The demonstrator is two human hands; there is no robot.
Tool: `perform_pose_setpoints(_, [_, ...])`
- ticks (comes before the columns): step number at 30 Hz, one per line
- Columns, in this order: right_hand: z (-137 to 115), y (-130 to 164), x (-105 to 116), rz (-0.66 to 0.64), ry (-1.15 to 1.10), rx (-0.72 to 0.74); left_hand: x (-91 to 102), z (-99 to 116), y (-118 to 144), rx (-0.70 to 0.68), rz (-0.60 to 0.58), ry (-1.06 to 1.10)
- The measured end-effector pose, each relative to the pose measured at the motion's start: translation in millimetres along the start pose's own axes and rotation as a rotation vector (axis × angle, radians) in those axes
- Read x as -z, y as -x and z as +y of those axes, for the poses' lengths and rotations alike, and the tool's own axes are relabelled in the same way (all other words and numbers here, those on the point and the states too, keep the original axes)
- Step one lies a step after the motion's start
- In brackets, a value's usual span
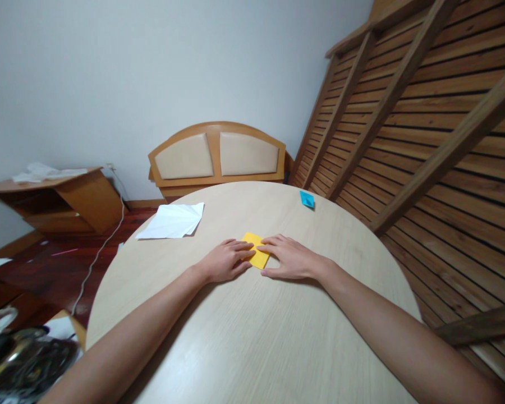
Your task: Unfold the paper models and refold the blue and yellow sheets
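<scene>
A small yellow piece of folded paper lies flat near the middle of the round table. From the left, my left hand rests its outstretched fingers on the paper's left side. My right hand lies on the opposite side, fingers spread and their tips touching the paper's right part. Parts of the yellow paper are hidden beneath the fingers of both hands. Farther back on the right sits a small blue folded-paper piece, apart from both hands.
Creased white paper sheets lie at the table's back left. Behind the table stands a padded wooden headboard. Wooden slatted panels lean along the right. A low wooden cabinet and a white cable are at the left.
</scene>
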State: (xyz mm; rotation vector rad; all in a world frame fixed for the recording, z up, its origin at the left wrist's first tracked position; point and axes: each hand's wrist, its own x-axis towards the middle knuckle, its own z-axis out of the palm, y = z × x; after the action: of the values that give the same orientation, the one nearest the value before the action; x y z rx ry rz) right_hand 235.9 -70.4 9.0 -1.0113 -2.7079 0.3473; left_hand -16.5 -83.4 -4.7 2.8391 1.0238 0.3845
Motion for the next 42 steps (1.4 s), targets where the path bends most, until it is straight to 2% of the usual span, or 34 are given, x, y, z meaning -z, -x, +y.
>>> perform_pose_setpoints(5, [-2.8,0.9,1.6,-0.003,0.034,0.016,-4.1,-5.2,2.8,0.053,-0.034,-0.044])
perform_pose_setpoints(16, [0.7,-1.4,0.7,0.038,0.049,0.057,-1.6,-8.4,2.9,-0.064,0.011,-0.061])
perform_pose_setpoints(23, [1.3,-2.8,0.2,0.053,0.027,0.060,-1.3,-9.1,2.1,-0.073,0.053,-0.044])
perform_pose_setpoints(37, [-0.9,-7.8,1.4,0.081,0.121,0.076,-4.7,-6.8,0.6,0.053,0.076,-0.133])
perform_pose_setpoints(39, [-0.5,-9.0,0.3,0.116,0.099,0.050,-6.2,-6.5,-1.0,0.086,0.103,-0.118])
perform_pose_setpoints(42, [2.0,-10.4,-3.2,0.233,0.014,-0.004,-7.3,-5.8,-3.5,0.186,0.203,-0.014])
